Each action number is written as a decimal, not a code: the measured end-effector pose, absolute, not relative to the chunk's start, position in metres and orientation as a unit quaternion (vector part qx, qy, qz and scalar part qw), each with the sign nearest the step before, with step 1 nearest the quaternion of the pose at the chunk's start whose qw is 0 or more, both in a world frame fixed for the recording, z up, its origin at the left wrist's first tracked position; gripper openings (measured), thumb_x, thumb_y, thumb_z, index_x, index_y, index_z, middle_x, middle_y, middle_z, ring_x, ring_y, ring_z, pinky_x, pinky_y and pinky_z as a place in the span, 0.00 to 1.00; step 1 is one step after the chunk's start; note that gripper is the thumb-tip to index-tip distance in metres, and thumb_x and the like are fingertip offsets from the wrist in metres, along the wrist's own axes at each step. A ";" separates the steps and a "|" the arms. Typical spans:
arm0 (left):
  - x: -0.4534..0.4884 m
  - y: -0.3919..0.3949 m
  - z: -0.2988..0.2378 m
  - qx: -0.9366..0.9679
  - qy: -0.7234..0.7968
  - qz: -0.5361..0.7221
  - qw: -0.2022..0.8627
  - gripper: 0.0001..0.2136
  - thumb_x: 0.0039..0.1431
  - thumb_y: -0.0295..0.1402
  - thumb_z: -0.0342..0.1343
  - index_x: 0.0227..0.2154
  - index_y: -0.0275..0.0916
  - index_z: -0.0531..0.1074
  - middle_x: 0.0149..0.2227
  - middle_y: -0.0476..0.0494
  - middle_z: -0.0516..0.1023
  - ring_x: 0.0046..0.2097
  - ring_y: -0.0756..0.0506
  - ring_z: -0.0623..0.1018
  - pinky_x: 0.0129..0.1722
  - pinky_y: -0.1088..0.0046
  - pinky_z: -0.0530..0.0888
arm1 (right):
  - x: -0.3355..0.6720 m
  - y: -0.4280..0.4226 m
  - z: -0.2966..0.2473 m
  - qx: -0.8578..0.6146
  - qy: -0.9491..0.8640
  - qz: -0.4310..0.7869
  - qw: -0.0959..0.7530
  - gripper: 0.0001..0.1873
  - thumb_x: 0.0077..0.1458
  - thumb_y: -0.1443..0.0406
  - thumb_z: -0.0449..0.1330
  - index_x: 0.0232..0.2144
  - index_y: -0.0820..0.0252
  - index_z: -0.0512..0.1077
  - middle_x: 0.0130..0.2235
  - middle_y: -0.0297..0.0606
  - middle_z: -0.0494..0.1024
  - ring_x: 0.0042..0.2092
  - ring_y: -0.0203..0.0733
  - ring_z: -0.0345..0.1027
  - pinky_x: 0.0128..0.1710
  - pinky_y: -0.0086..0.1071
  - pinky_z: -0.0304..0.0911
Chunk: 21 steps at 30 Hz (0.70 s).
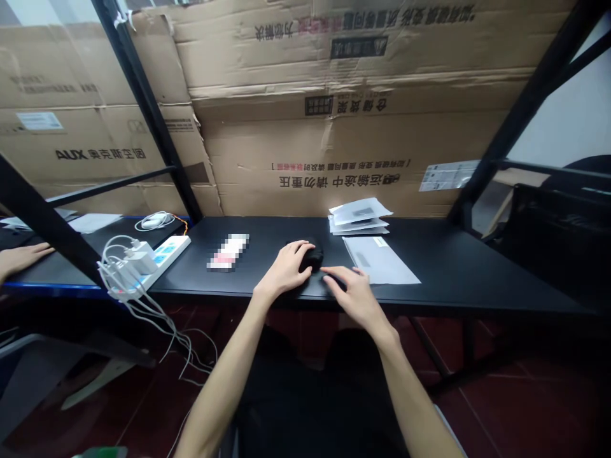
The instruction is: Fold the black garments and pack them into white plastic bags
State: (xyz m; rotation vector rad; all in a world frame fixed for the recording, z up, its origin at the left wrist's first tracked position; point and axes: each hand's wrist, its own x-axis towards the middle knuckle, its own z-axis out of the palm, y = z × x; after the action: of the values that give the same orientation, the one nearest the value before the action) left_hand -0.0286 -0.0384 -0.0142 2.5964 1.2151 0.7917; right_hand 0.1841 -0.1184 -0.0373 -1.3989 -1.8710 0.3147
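Note:
My left hand (286, 270) rests on the black table (453, 267), its fingers curled round a small black object (312, 256) that looks like a computer mouse. My right hand (351, 289) lies just to the right of it, fingers stretched flat on the table and touching another dark item (334, 280) that I cannot make out. Both forearms reach in from below.
A white envelope (379, 259) and a stack of white packets (360, 216) lie right of the hands. A blurred-out card (228, 252) and a white power strip (147, 257) with cables sit to the left. Cardboard boxes (334, 127) wall the back. Another person's hand (21, 257) shows at far left.

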 end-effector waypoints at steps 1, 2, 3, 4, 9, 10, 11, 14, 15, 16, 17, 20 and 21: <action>-0.028 -0.038 -0.010 0.868 0.412 0.264 0.082 0.26 0.71 0.36 0.56 0.70 0.43 0.67 0.74 0.37 0.68 0.75 0.39 0.65 0.77 0.59 0.59 | 0.190 -0.117 -0.036 -0.564 -0.716 0.096 0.400 0.19 0.74 0.56 0.52 0.53 0.50 0.81 0.57 0.42 0.85 0.60 0.52 0.77 0.73 0.57 0.48; -0.026 -0.036 -0.007 0.865 0.421 0.262 0.080 0.27 0.74 0.38 0.52 0.73 0.44 0.64 0.75 0.38 0.66 0.77 0.40 0.63 0.78 0.59 0.57 | 0.196 -0.114 -0.034 -0.585 -0.696 0.063 0.412 0.20 0.74 0.57 0.52 0.52 0.51 0.81 0.57 0.43 0.85 0.60 0.53 0.77 0.72 0.56 0.51; -0.023 -0.034 -0.005 0.859 0.434 0.258 0.080 0.27 0.77 0.40 0.48 0.75 0.44 0.62 0.77 0.39 0.64 0.78 0.41 0.60 0.79 0.58 0.55 | 0.202 -0.111 -0.032 -0.612 -0.674 0.029 0.413 0.19 0.73 0.57 0.52 0.52 0.53 0.81 0.57 0.45 0.85 0.60 0.54 0.76 0.70 0.56 0.53; -0.020 -0.030 -0.004 0.853 0.451 0.250 0.082 0.27 0.79 0.41 0.44 0.76 0.45 0.60 0.78 0.40 0.61 0.80 0.41 0.57 0.80 0.56 0.52 | 0.207 -0.107 -0.031 -0.645 -0.651 -0.001 0.401 0.19 0.73 0.58 0.52 0.53 0.55 0.81 0.57 0.47 0.84 0.60 0.56 0.76 0.68 0.56 0.55; -0.008 -0.015 -0.021 0.817 0.526 0.191 0.138 0.28 0.81 0.47 0.35 0.79 0.51 0.55 0.81 0.45 0.53 0.82 0.34 0.49 0.78 0.39 0.48 | 0.226 -0.085 -0.031 -0.761 -0.606 -0.034 0.227 0.24 0.69 0.56 0.60 0.60 0.64 0.78 0.59 0.58 0.80 0.61 0.67 0.72 0.59 0.58 0.65; -0.008 -0.015 -0.025 0.815 0.529 0.187 0.143 0.28 0.81 0.47 0.36 0.79 0.52 0.55 0.81 0.45 0.53 0.82 0.33 0.49 0.78 0.38 0.49 | 0.228 -0.082 -0.031 -0.763 -0.610 -0.035 0.213 0.23 0.70 0.57 0.60 0.59 0.64 0.79 0.59 0.58 0.81 0.60 0.67 0.72 0.58 0.57 0.66; -0.008 -0.016 -0.029 0.816 0.528 0.187 0.143 0.28 0.81 0.47 0.36 0.79 0.53 0.55 0.81 0.45 0.53 0.82 0.33 0.50 0.78 0.38 0.50 | 0.230 -0.081 -0.032 -0.761 -0.614 -0.038 0.208 0.21 0.70 0.57 0.60 0.57 0.63 0.80 0.58 0.57 0.81 0.59 0.66 0.73 0.57 0.55 0.67; -0.010 -0.022 -0.034 0.829 0.508 0.192 0.131 0.28 0.81 0.46 0.37 0.79 0.50 0.57 0.81 0.45 0.54 0.81 0.34 0.52 0.79 0.43 0.51 | 0.235 -0.082 -0.030 -0.752 -0.622 -0.038 0.217 0.16 0.69 0.62 0.59 0.51 0.61 0.82 0.54 0.55 0.83 0.57 0.62 0.75 0.53 0.48 0.68; -0.010 -0.025 -0.035 0.834 0.501 0.191 0.130 0.28 0.81 0.46 0.38 0.79 0.49 0.57 0.81 0.45 0.55 0.81 0.35 0.53 0.79 0.45 0.51 | 0.236 -0.084 -0.028 -0.751 -0.622 -0.032 0.221 0.14 0.68 0.63 0.59 0.48 0.60 0.82 0.53 0.53 0.83 0.55 0.61 0.76 0.51 0.46 0.69; -0.010 -0.028 -0.035 0.839 0.494 0.189 0.131 0.28 0.81 0.46 0.38 0.78 0.49 0.58 0.81 0.45 0.56 0.81 0.35 0.53 0.79 0.47 0.52 | 0.237 -0.085 -0.026 -0.750 -0.622 -0.020 0.226 0.13 0.68 0.64 0.58 0.46 0.59 0.82 0.51 0.52 0.84 0.53 0.59 0.77 0.48 0.45 0.69; -0.009 -0.031 -0.036 0.842 0.488 0.189 0.131 0.28 0.81 0.46 0.39 0.78 0.48 0.58 0.80 0.45 0.56 0.81 0.35 0.54 0.79 0.48 0.52 | 0.237 -0.086 -0.024 -0.747 -0.623 -0.004 0.232 0.12 0.67 0.65 0.58 0.44 0.58 0.82 0.48 0.50 0.85 0.50 0.57 0.78 0.45 0.43 0.68; -0.005 -0.039 -0.039 0.849 0.472 0.203 0.125 0.28 0.81 0.46 0.40 0.77 0.48 0.60 0.80 0.45 0.59 0.81 0.36 0.56 0.79 0.49 0.54 | 0.236 -0.084 -0.019 -0.714 -0.652 0.049 0.249 0.10 0.67 0.63 0.59 0.39 0.55 0.81 0.44 0.43 0.86 0.44 0.51 0.79 0.40 0.38 0.66; -0.004 -0.042 -0.040 0.851 0.465 0.211 0.123 0.28 0.81 0.46 0.40 0.77 0.48 0.61 0.79 0.45 0.59 0.80 0.37 0.56 0.79 0.49 0.55 | 0.235 -0.081 -0.018 -0.697 -0.667 0.065 0.255 0.09 0.66 0.63 0.59 0.38 0.54 0.81 0.44 0.41 0.86 0.43 0.49 0.79 0.40 0.37 0.66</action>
State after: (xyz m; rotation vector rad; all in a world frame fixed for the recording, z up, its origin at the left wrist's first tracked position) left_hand -0.0035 -0.0419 -0.0401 2.4834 1.3550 0.6145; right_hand 0.2350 -0.0815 -0.0178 -1.8914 -1.8122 0.1754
